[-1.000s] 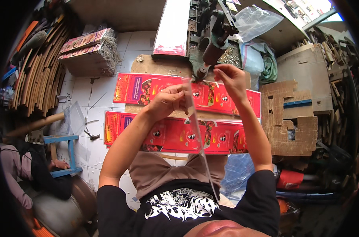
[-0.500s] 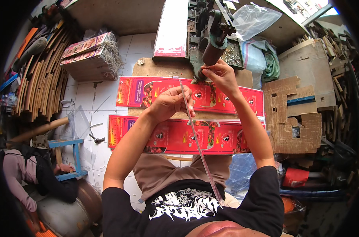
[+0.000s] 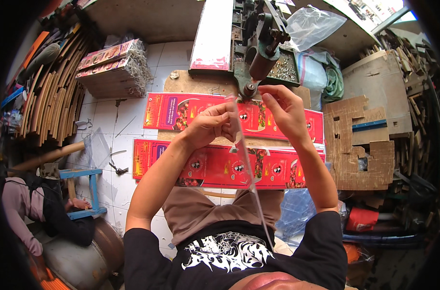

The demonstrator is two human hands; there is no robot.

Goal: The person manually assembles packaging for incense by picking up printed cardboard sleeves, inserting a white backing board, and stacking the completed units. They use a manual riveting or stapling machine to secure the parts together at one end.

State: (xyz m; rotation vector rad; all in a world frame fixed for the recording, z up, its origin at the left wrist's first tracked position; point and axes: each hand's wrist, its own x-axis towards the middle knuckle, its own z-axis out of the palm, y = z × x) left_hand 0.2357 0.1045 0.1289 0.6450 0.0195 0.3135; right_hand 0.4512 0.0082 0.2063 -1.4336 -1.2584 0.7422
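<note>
My left hand (image 3: 211, 124) pinches the upper part of a long, clear plastic strip (image 3: 253, 186), which runs down toward my lap. Just right of a dark green hand press (image 3: 264, 63), my right hand (image 3: 288, 111) has its thumb and forefinger apart, with nothing visible between them. Its forefinger is close to the round lower die (image 3: 249, 90) of the press. Under my hands lies a red printed panel (image 3: 157, 113) on a wooden board (image 3: 181, 83). Nearer to me is a second stack of red printed panels (image 3: 215, 176), partly covered by my left forearm.
A tray of small metal pieces (image 3: 285, 67) adjoins the press. Left of it is a long white panel (image 3: 211, 34). Bundled panels with strings (image 3: 111, 72) stand far left; cut brown boards (image 3: 355, 164) lie right. Another person (image 3: 24, 208) sits at lower left, beside a blue stool frame (image 3: 94, 193).
My right hand has drawn slightly right, off the press die, and its pinching fingers have parted. The strip's upper end has shifted right, while my left hand still holds it.
</note>
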